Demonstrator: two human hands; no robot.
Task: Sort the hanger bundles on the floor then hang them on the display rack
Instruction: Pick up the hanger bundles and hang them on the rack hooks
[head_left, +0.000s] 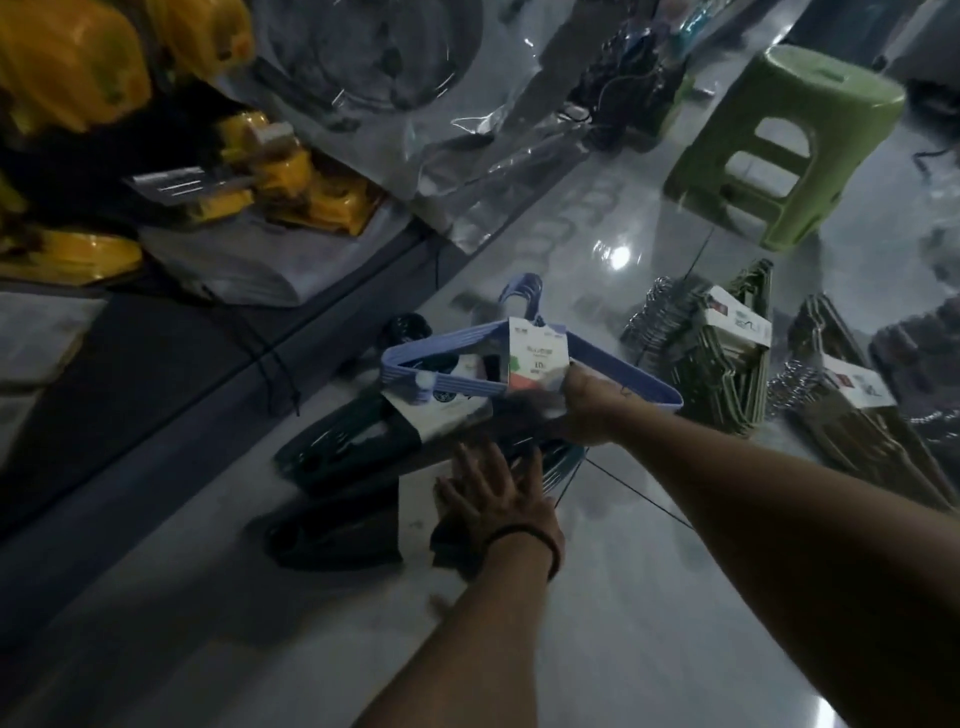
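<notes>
The glossy floor (623, 597) carries everything, so take the green stool (789, 135) at the far right as your marker. In front of the stool, nearer you, lie the olive hanger bundles (727, 364), stacked with their labels up. The brown hanger bundles (852, 415) are just to the stool's near right. Well left of the stool and nearer you lie the dark green hanger bundles (332, 441), one overlapping another, with a white card (415, 504) on the nearest. Also well left of the stool, lifted off the floor, is the blue hanger bundle (441, 358), its hooks pointing away from you.

Your right grip (587, 410) is closed on the blue hanger bundle at its paper label. That spot is blurred, so I cannot tell how many fingers wrap it. Your left grip (493, 499) lies flat with straight fingers, pressing on the dark green pile at the card and holding nothing.

The step in hand looks like sorting, with the blue bundle coming away from the dark green ones. Keep the left palm down so the pile does not drag along. Hold through the hanger necks, not the label alone, since paper may tear. Lift clear before swinging toward the stool side, lest the hooks snag. Start a blue pile on bare floor apart from the olive stack, with its hooks facing the same way.
</notes>
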